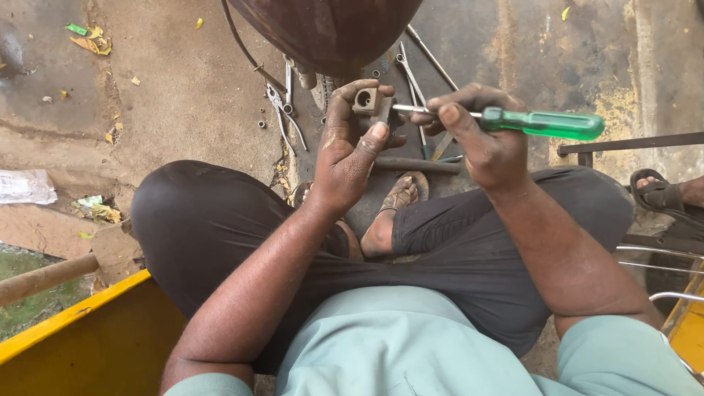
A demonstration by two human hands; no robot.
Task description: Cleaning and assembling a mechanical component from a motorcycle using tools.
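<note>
Centrally, a small metal block [369,103] with a round hole is pinched between the curled fingers and thumb of the left hand [352,150], held above the crossed legs. Just to its right, a green-handled screwdriver [513,121] is gripped by the closed fingers of the right hand [480,139], and its metal tip is laid against the block. On the far ground, pliers [282,110] and loose rods are scattered beneath a dark rounded body [330,29]. At the near left, a yellow edge [81,330] is seen; at the right, another person's sandalled foot [664,192] is rested.
</note>
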